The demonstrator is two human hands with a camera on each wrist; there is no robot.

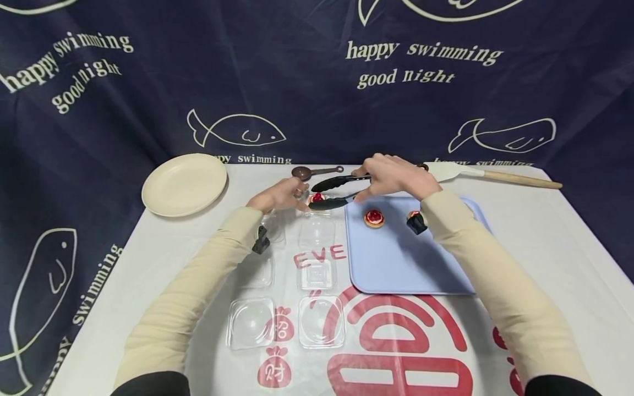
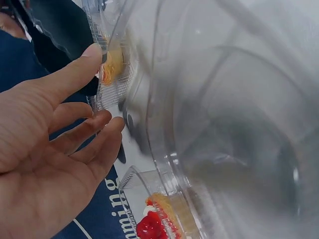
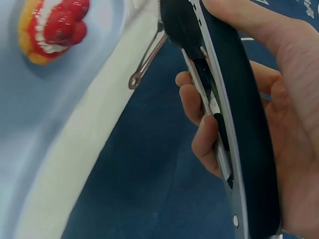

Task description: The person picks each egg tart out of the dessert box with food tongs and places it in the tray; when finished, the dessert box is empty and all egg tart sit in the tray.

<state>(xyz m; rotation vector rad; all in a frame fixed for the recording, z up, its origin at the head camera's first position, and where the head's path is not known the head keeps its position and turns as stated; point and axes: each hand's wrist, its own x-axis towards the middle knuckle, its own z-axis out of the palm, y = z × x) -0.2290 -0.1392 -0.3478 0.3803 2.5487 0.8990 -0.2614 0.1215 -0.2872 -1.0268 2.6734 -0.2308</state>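
My right hand grips black-and-metal tongs, thumb on one arm and fingers on the other. The spread tong tips stand on either side of a cherry-topped tart, which sits in a clear plastic box at the back. Right beside that box is my left hand, its thumb tip overlapping the edge and its other fingers loosely bent near a lower corner. Another tart in a clear box shows in the left wrist view; the left hand hides it in the head view.
A blue tray bears a tart and another partly behind the right wrist camera. Several clear boxes line up toward the front. A cream plate, brown scoop and wooden-handled spatula lie along the back.
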